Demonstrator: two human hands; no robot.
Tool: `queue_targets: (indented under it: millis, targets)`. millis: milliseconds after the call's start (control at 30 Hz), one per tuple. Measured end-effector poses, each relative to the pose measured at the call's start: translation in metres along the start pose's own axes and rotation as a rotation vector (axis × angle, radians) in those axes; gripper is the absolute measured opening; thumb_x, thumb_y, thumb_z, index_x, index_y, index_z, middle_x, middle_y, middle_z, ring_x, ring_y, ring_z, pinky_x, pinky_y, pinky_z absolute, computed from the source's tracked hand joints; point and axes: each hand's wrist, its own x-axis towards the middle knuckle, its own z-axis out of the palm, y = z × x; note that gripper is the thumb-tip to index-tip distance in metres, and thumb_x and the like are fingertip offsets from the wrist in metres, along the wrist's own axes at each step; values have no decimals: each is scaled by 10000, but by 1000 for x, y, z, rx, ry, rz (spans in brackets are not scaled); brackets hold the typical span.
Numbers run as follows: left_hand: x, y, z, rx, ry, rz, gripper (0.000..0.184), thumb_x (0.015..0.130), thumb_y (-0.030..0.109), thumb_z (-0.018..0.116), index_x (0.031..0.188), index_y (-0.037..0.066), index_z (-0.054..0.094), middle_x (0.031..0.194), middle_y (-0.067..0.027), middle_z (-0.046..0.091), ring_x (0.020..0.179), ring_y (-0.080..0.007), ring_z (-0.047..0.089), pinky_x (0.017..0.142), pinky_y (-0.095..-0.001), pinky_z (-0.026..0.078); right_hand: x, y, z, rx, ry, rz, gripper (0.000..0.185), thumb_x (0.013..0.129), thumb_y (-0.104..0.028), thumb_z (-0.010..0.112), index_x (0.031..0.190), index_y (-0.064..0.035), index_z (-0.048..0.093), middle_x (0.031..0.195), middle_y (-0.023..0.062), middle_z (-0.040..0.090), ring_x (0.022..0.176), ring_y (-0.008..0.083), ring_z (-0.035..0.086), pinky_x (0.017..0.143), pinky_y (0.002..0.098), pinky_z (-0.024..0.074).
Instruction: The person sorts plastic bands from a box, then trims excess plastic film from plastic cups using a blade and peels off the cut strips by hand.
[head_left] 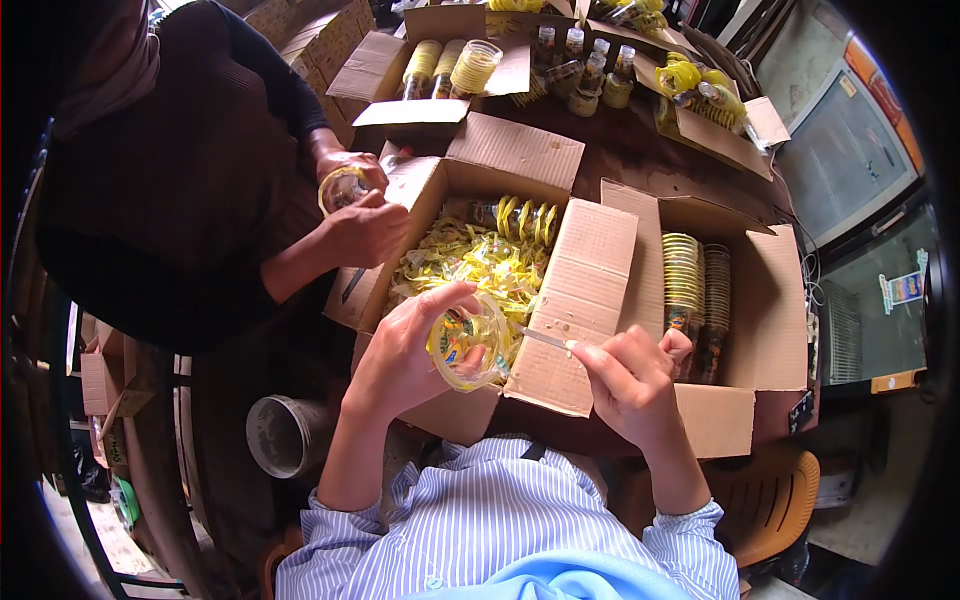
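Note:
My left hand (402, 345) is closed around a clear plastic cup (483, 378) with a yellowish rim, its round mouth turned towards me. Printed colours show through the cup. In my right hand (632, 378) is a thin knife (545, 338), pinched between thumb and fingers, its blade pointing left at the cup and its tip close to the rim. Beneath both hands stands an open cardboard box (590, 270), filled with yellow and clear plastic scraps (470, 262). A row of yellow-rimmed cups (525, 218) lies at its far side.
To the right, another open box (762, 300) holds tall stacks of cups (683, 280). At the back are a box of stacked cups (440, 68) and several bottles (590, 75). A co-worker's hands (365, 215) hold a similar cup at the left. A bucket (285, 437) stands lower left.

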Motion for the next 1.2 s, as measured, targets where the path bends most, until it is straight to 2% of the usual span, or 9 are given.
queue_targets:
  millis: [33,133,233,300,500,600,1000,1200]
  targets:
    - [-3,-3,2,-17,4,-17,695,571,66,769,1155,76,392,929,-107,596,869,-229,600,765,-337,485,0,3,2,38,13,22,204,655,-50,638,824,-164,642,651,-78,500,598,82,466,645,335,192]
    - [-6,-4,5,2,132,-5,612,632,153,742,1143,81,413,934,-97,594,891,-296,578,789,-401,452,2,2,3,238,-9,198,168,694,-55,655,835,-142,628,651,-45,506,604,107,476,647,318,197]
    - [-18,-15,13,54,197,11,612,634,166,747,1138,69,414,995,-112,582,911,-308,571,801,-416,442,4,-1,9,436,-71,331,147,726,-64,649,858,-122,622,677,-26,545,614,98,499,672,304,214]
    - [-17,-18,10,113,174,106,591,648,159,735,1135,59,415,1027,-117,573,920,-307,568,807,-419,438,5,-3,8,573,-144,385,151,727,-65,647,864,-123,622,689,-30,559,614,86,506,685,302,219]
    - [-12,-15,5,133,160,217,531,683,117,698,1131,50,420,1038,-117,571,910,-297,573,815,-419,434,16,-4,-5,546,-223,294,280,736,-67,637,994,-174,632,661,-46,544,605,78,496,698,311,212]
    - [-9,-13,2,125,145,219,519,688,110,693,1128,51,424,1018,-119,575,900,-295,575,804,-418,438,16,0,-8,472,-268,147,338,742,-67,629,1051,-203,623,633,-47,518,601,85,482,691,314,202]
    - [-2,-9,3,154,81,250,489,719,99,664,1137,66,413,995,-117,586,876,-294,582,773,-415,449,16,6,3,633,-365,265,315,759,-71,616,1048,-193,631,629,-26,499,577,87,449,662,311,199]
    - [3,-6,3,162,48,270,496,713,105,666,1137,65,413,1004,-107,587,882,-290,581,775,-418,445,18,2,7,654,-367,242,297,764,-85,613,1049,-165,629,668,-9,532,587,106,461,644,290,215]
